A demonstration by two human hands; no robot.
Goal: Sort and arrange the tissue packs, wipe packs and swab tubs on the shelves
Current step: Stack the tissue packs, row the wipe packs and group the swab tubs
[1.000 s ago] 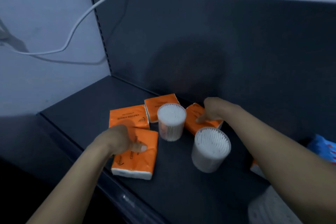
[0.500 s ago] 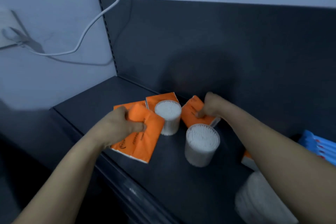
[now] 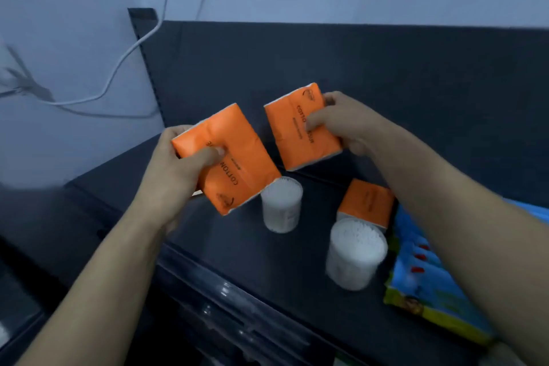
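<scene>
View: head, looking down at one shelf.
Left grip (image 3: 175, 169): clamped on the left tissue pack (image 3: 243, 142), thumb on the orange face, fingers behind it.
Right grip (image 3: 347, 125): clamped on the right tissue pack (image 3: 291, 134), thumb across its print, fingers wrapped round the far edge.
Where the packs are: both are in the air above the shelf (image 3: 237, 261), just beside each other and not touching.
Long axes: the left pack runs from upper left down to lower right, its low corner over the far swab tub (image 3: 281, 205). The right pack stands nearer upright.
Third tissue pack (image 3: 367, 202): lies on the shelf below my right forearm, just behind the near swab tub (image 3: 355, 252). My right grip is the nearer one to it.
Wipe pack (image 3: 421, 264): blue, at the right end, close beside the near tub.
Judgement: the bare boards lie to the left of the tubs, on the left grip's side. I take that as the spot for a tissue row.
Surface: dark, matt, with a clear strip along the front lip.
Room: dark back panel (image 3: 356, 62), pale wall (image 3: 59, 24), and a white cable (image 3: 127, 53) hanging down it.
</scene>
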